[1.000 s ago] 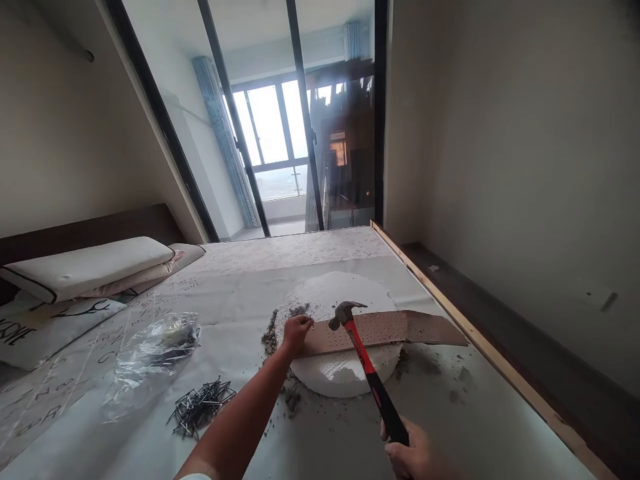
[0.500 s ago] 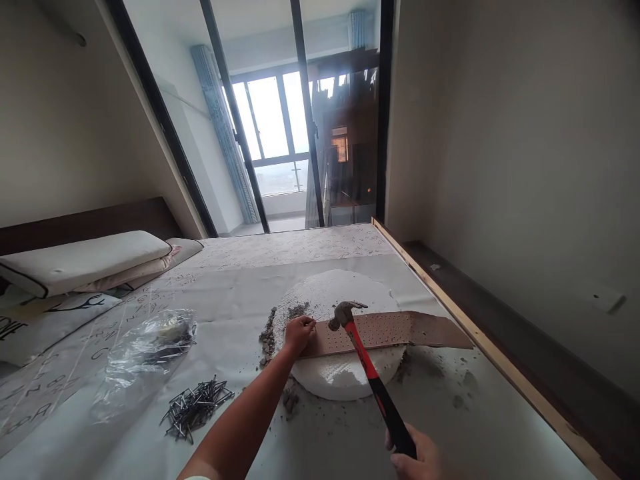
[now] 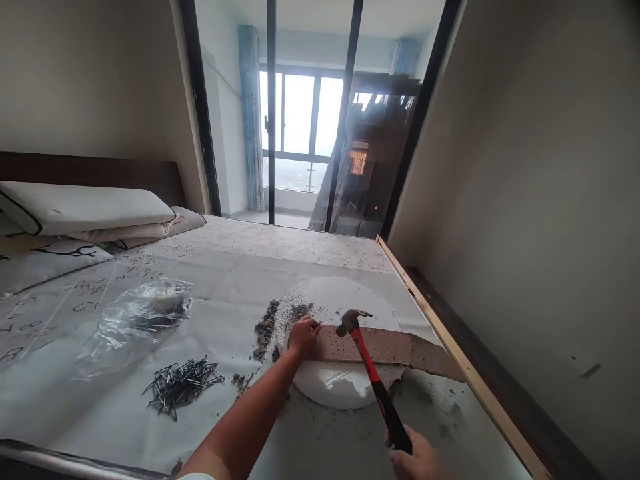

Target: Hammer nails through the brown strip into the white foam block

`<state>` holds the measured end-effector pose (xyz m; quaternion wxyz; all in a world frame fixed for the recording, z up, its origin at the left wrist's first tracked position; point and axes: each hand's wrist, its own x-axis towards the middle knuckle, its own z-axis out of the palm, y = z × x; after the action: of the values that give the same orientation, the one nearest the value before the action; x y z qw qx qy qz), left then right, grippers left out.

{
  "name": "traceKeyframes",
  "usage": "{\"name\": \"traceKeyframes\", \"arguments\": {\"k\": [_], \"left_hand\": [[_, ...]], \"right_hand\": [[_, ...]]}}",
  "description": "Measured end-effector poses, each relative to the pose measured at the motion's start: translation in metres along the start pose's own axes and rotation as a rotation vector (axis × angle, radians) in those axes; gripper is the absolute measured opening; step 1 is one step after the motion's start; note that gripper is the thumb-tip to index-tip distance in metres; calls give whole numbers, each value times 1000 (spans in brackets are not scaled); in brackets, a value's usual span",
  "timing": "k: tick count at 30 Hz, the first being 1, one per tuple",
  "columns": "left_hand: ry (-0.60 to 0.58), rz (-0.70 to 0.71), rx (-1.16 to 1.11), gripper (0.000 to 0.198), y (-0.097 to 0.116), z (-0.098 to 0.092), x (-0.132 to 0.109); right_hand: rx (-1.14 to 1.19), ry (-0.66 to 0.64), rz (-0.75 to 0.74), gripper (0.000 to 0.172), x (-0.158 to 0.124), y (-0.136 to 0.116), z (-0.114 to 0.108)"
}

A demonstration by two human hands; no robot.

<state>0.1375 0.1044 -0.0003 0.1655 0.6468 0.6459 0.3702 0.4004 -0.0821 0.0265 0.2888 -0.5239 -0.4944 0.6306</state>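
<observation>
Bed (image 3: 150, 413) covered with a printed sheet, under both hands. White foam disc (image 3: 340, 300) lies on it, under the left hand (image 3: 303, 335). Brown perforated strip (image 3: 395, 347) lies across the disc, running right from the left hand; that hand is pinched narrow at the strip's left end, what it pinches too small to tell. Clear plastic bag (image 3: 135, 320) far left of the left hand. Right hand (image 3: 417, 460) wrapped around the red-black handle of the hammer (image 3: 373, 373), head resting on the strip just right of the left hand. Pile of nails (image 3: 180, 387) lower left of the left hand. Grey rubble (image 3: 264, 330) just left of it.
</observation>
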Motion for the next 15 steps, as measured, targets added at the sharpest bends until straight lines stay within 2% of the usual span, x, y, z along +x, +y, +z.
{"name": "traceKeyframes", "arguments": {"k": [4, 8, 11, 15], "left_hand": [[6, -1, 20, 14, -1, 1, -2], [-3, -16, 34, 14, -1, 1, -4], [-7, -26, 40, 15, 0, -1, -6], [-42, -58, 54, 16, 2, -4, -8]], "right_hand": [[-139, 19, 8, 14, 0, -30, 0], [-321, 76, -55, 12, 4, -59, 5], [-433, 119, -61, 8, 13, -69, 12], [-502, 38, -8, 14, 21, -73, 17]]}}
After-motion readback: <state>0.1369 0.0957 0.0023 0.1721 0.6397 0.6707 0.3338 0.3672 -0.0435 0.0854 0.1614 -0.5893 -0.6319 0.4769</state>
